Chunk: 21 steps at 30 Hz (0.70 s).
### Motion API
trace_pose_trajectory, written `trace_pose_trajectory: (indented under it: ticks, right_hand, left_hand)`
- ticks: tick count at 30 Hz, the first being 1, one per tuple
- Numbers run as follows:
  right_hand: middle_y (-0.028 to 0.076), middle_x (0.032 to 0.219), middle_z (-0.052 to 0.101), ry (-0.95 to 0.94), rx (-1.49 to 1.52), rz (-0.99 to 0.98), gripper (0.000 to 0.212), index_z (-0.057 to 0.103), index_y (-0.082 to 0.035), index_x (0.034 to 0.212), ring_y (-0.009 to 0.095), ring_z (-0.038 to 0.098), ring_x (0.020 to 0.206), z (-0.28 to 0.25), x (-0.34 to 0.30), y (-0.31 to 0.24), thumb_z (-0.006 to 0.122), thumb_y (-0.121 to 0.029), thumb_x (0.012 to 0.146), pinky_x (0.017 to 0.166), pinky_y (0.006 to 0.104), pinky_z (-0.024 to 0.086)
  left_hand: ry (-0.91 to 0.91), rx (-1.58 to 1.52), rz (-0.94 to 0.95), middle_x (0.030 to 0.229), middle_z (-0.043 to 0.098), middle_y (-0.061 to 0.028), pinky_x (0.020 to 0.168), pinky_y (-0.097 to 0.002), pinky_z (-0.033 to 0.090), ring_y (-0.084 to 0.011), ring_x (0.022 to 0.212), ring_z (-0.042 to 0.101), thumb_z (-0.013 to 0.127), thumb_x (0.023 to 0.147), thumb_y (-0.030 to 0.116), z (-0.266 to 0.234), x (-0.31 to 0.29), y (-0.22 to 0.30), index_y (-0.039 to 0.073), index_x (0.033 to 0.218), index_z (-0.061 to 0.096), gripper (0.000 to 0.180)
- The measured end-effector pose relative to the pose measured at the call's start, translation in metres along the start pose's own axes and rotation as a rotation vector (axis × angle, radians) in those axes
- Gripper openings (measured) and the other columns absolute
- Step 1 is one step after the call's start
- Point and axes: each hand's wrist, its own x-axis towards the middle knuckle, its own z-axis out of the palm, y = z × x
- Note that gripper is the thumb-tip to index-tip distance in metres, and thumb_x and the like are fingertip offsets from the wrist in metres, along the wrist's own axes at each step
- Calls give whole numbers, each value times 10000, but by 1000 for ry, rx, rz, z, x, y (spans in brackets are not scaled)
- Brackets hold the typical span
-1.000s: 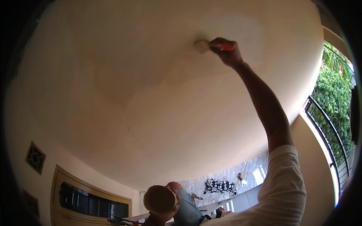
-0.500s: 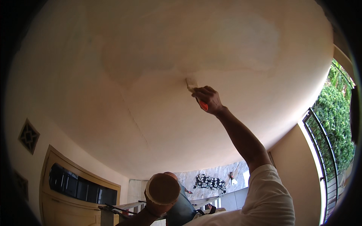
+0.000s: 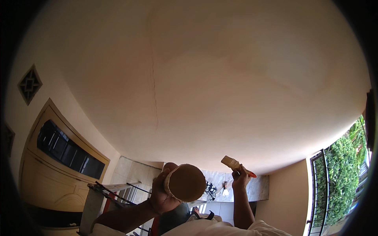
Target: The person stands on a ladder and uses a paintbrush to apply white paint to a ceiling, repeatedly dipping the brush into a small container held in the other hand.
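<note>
A round paint tub (image 3: 187,183) full of tan liquid is gripped at its left side by my left hand (image 3: 162,192), fingers wrapped round the wall. To the right, my right hand (image 3: 240,176) is closed on a paintbrush (image 3: 231,162) with an orange-red handle tip. Its paint-coated bristles point up and left, apart from the tub and, it seems, off the wall (image 3: 236,98). That pale beige wall carries darker, damp-looking patches and a thin vertical crack (image 3: 154,94).
A metal ladder (image 3: 130,192) stands beneath me at lower left. Beyond it is a wooden door (image 3: 59,177) with a dark glass panel, below a diamond-shaped vent (image 3: 30,84). Patterned cloth (image 3: 211,190) lies on a marble-look surface below. A black railing (image 3: 319,188) and green hedge (image 3: 340,161) are at right.
My right hand has drawn the brush away from the wall, down and to the right. The tub in my left hand has shifted slightly right, and the view has turned.
</note>
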Motion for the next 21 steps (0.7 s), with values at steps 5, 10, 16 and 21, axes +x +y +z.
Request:
trace_pose_trajectory:
  ticks: [5,10,16,21]
  right_hand:
    - [63,998,694,-274,-210,-412,191,669,-7,1146,156,662,763,70,-32,-91,677,-147,1017,635,282,537]
    - [91,1104,677,-792,2,-714,213,651,4,1173,195,637,1020,132,-109,-186,679,-120,1002,927,359,519]
    - [89,918,622,-1285,-69,-980,213,596,4,1067,222,647,858,179,-188,-218,700,-133,940,785,320,532]
    - [96,863,638,-1487,-327,-991,378,588,-6,1125,212,644,759,193,-201,-222,741,-247,877,726,319,509]
  left_hand:
    - [1,26,89,1137,647,-41,887,-474,614,-249,1152,668,523,1081,421,-11,7,-5,193,1104,531,230]
    - [46,-21,58,1139,645,-46,844,-488,638,-260,1127,679,554,1073,405,-3,5,1,195,1072,535,211]
    - [-120,1,51,1304,636,-107,1090,-471,505,-260,1267,615,483,1086,418,-29,10,3,100,1336,554,411]
    - [-137,-63,54,1258,656,-127,1056,-453,531,-272,1221,642,490,1086,419,-35,14,-2,95,1267,566,379]
